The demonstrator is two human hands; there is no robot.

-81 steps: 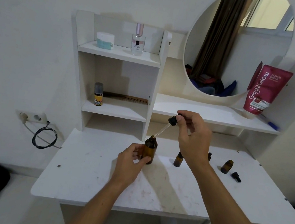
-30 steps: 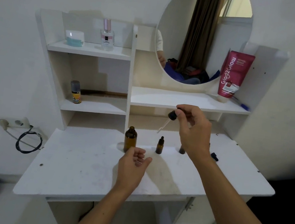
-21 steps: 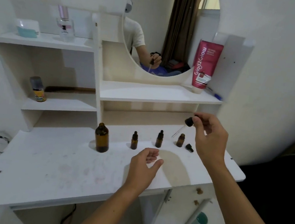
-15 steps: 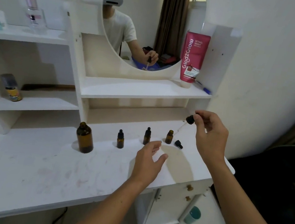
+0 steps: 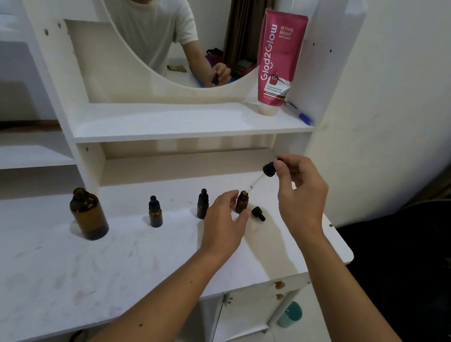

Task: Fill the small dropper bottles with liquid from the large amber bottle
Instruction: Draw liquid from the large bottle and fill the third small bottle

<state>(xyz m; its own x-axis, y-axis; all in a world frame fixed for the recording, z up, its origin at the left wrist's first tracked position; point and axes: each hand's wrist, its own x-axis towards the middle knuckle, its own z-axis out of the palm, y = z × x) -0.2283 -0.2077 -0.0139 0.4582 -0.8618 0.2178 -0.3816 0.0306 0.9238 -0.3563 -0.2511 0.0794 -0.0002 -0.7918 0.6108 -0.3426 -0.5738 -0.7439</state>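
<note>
The large amber bottle (image 5: pixel 88 215) stands uncapped at the left of the white table (image 5: pixel 65 270). Two small capped dropper bottles (image 5: pixel 155 212) (image 5: pixel 202 204) stand to its right. A third small bottle (image 5: pixel 242 202) is uncapped, its black cap (image 5: pixel 257 213) lying beside it. My right hand (image 5: pixel 299 193) pinches the bulb of a glass dropper (image 5: pixel 263 176), whose tip hangs just above the uncapped small bottle's mouth. My left hand (image 5: pixel 224 225) is open, fingers next to that bottle; I cannot tell if they touch it.
A pink tube (image 5: pixel 279 59) and a blue pen (image 5: pixel 299 114) sit on the shelf under the round mirror (image 5: pixel 163 26). The table's right edge is close to the wall. A teal cup (image 5: pixel 289 314) stands on the floor below.
My left hand let go of the large bottle and reached right to the uncapped small bottle. My right hand carried the dropper from the large bottle to above the small one.
</note>
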